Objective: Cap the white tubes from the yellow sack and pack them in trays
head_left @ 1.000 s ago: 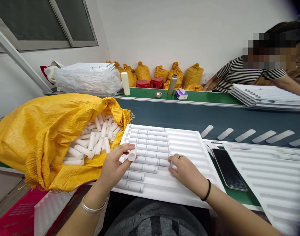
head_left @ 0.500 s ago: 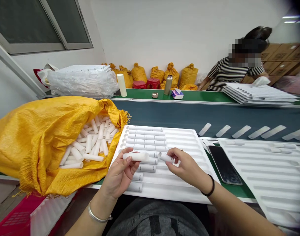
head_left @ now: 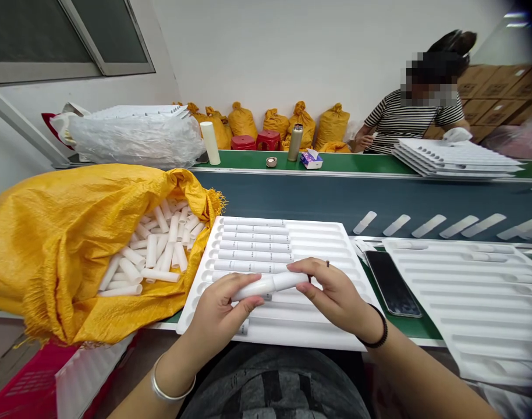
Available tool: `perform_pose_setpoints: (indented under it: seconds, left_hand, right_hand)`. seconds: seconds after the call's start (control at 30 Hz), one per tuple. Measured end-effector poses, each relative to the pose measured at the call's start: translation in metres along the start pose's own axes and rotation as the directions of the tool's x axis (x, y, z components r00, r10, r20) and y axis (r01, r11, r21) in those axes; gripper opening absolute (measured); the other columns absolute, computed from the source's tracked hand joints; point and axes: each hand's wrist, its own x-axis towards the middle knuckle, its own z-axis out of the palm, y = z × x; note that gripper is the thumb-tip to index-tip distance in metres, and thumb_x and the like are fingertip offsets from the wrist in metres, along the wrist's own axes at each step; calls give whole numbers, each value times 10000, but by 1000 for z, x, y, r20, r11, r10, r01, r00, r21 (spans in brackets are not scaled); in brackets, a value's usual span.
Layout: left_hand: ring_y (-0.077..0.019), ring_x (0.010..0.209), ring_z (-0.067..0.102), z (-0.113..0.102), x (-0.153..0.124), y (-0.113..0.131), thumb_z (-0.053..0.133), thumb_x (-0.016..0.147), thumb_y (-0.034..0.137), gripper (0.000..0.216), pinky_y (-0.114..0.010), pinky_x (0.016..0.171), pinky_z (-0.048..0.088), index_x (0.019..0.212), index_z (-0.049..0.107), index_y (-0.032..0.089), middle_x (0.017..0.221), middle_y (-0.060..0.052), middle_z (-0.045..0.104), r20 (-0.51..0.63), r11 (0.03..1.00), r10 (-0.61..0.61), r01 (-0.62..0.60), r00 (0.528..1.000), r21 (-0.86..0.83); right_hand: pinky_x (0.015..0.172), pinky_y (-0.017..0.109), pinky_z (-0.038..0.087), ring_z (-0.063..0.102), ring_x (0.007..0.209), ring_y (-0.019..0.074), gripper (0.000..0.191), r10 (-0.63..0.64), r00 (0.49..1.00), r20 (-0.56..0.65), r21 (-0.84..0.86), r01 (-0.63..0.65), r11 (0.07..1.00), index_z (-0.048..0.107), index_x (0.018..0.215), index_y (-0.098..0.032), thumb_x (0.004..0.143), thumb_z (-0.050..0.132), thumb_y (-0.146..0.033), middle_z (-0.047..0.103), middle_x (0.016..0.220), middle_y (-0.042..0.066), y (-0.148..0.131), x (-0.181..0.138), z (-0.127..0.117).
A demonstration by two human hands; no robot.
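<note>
Head view: both hands on one white tube (head_left: 270,284).
Fingers of the left hand (head_left: 220,305) and right hand (head_left: 336,294) pinch its ends above the white tray (head_left: 322,247).

Both hands (head_left: 275,299) pinch one white tube (head_left: 270,285) (end to end) above the tray (head_left: 318,337).

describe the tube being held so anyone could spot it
Start at the white grooved tray beside the yellow sack. Over its near half, the left hand and right hand pinch one white tube between them. It alone is held above the tray, unlike those lying in grooves.
</note>
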Motion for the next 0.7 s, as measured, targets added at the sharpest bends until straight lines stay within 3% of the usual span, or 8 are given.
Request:
perform_pose_setpoints:
  seconds: [0.17, 0.37, 0.47, 0.53, 0.6, 0.63, 0.7]
  left_hand:
    - [-191, 859, 647, 3, 1, 2, 679, 780, 202, 351, -262, 768, 482, 1125, 670, 268, 938, -42, 718, -53, 986, 143, -138, 988, 90]
    - [-195, 862, 651, 13, 4, 9, 670, 782, 194, 326, -262, 783, 481, 1100, 681, 265, 941, -47, 720, -52, 992, 116, -113, 992, 57]
    - [-210, 880, 649, 20, 8, 13, 688, 769, 238, 442, -283, 814, 485, 1204, 623, 273, 989, -57, 715, 25, 999, 33, -34, 999, 33]
    - [-220, 908, 645, 16, 12, 7, 720, 736, 279, 699, -307, 839, 491, 1378, 444, 293, 1104, -65, 684, 92, 999, -43, 41, 995, 18]
    - [-249, 1021, 614, -4, 16, -11, 725, 719, 303, 818, -353, 920, 465, 1437, 334, 298, 1265, -81, 601, 65, 994, -95, 91, 993, 61]
    - [-275, 1100, 576, -19, 17, -25, 708, 724, 303, 764, -386, 975, 428, 1415, 380, 288, 1325, -92, 552, 6, 987, -105, 103, 994, 124]
    - [-337, 1236, 460, -58, 17, -62, 606, 766, 282, 492, -473, 1060, 319, 1253, 568, 223, 1328, -128, 527, -143, 908, -104, 153, 984, 391]
  right_hand:
    - [774, 293, 505, 618, 894, 168, 242, 69, 997, 36, 14, -69, 997, 540, 1169, -231, 931, 496, -251, 657, 1025, 69, -1, 1, 2]
    - [833, 297, 503, 611, 964, 169, 269, -8, 1000, 2, 17, 8, 1000, 522, 1197, -225, 929, 504, -239, 654, 1043, 72, -2, -1, 10]
    - [811, 336, 499, 608, 924, 206, 240, -43, 996, 76, -206, 58, 977, 587, 1128, -202, 909, 542, -289, 658, 982, 91, 1, 0, 13]
    - [768, 362, 487, 600, 852, 229, 210, -22, 994, 104, -416, 64, 907, 639, 1045, -181, 901, 534, -293, 653, 879, 99, 12, 5, 8]
    - [771, 357, 471, 592, 841, 234, 225, 99, 995, 33, -552, -65, 831, 647, 1042, -164, 889, 522, -273, 649, 870, 105, 36, 12, -7]
    - [797, 342, 463, 591, 878, 233, 249, 206, 978, -41, -583, -191, 790, 633, 1076, -160, 879, 525, -269, 652, 918, 107, 52, 17, -18]
    - [857, 320, 437, 576, 982, 237, 314, 421, 882, -212, -589, -459, 665, 590, 1152, -153, 872, 526, -280, 641, 1057, 116, 90, 25, -45]
